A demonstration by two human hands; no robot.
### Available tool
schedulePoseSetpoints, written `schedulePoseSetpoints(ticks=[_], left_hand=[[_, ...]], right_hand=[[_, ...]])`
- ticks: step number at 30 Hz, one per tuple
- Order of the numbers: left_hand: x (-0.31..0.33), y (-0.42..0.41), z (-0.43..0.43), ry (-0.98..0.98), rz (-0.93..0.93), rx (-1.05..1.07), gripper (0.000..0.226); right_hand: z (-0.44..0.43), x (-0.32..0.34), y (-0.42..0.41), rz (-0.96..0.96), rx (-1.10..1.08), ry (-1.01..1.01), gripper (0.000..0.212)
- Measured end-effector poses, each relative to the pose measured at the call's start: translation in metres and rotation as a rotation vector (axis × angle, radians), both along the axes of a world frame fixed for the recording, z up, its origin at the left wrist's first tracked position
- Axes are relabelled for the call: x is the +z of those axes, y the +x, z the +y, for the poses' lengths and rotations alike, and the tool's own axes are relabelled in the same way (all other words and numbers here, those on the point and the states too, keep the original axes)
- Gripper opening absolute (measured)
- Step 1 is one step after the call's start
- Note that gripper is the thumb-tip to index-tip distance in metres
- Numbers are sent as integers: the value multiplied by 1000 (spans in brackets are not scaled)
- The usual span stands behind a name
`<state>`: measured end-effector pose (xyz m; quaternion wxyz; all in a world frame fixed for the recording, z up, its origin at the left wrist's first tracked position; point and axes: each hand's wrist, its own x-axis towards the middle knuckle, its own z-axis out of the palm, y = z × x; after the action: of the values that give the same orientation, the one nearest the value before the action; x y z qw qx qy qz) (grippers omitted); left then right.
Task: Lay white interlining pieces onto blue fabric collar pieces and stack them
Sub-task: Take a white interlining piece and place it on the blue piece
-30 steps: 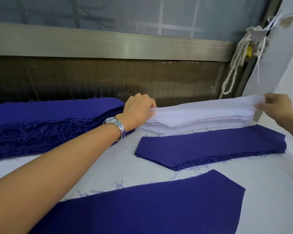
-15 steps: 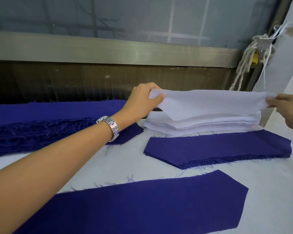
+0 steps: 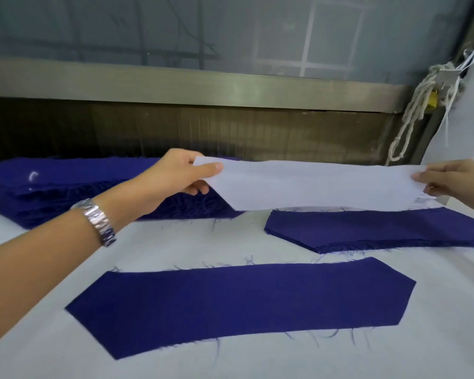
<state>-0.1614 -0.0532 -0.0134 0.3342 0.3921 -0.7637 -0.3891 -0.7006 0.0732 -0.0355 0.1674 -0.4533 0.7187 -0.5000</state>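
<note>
Your left hand point(image 3: 175, 173) and right hand point(image 3: 454, 179) pinched the white interlining piece point(image 3: 320, 184) by its ends, stretched between your fingers point(image 3: 207, 168). Laying step; next likely needed edge-matched lowering onto the blue collar piece point(image 3: 241, 302) below them.

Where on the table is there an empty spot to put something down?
Bare table shows between the single blue piece and the stacks behind it, also along the near edge and to that piece's right. The back is crowded: the big blue stack, the small blue stack, and the left hand and right hand holding the white interlining above.
</note>
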Motion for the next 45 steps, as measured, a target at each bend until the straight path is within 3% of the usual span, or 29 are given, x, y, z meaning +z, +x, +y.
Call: schedulePoseSetpoints(ticks=[4, 10, 18, 22, 28, 32, 35, 41, 45], left_hand=[[-1, 52, 18, 220, -60, -58, 30], [-15, 112, 39, 349, -264, -95, 31], [-47, 160, 54, 387, -505, -91, 52], [-57, 164, 54, 370, -501, -39, 58], [-62, 156, 63, 308, -479, -39, 67], [-61, 149, 67, 297, -461, -15, 47], [-62, 146, 70, 302, -454, 15, 46], [-62, 143, 72, 282, -504, 75, 81], [-64, 142, 73, 260, -535, 92, 79]], right_hand=[[16, -13, 24, -6, 230, 124, 45], [21, -34, 44, 83, 377, 334, 59], [17, -51, 77, 120, 644, 561, 39], [19, -56, 73, 102, 742, 632, 34], [24, -70, 66, 131, 755, 641, 31], [26, -69, 67, 148, 762, 649, 28], [28, -68, 72, 133, 761, 647, 29], [33, -65, 81, 128, 750, 652, 33], [35, -60, 88, 126, 750, 653, 32]])
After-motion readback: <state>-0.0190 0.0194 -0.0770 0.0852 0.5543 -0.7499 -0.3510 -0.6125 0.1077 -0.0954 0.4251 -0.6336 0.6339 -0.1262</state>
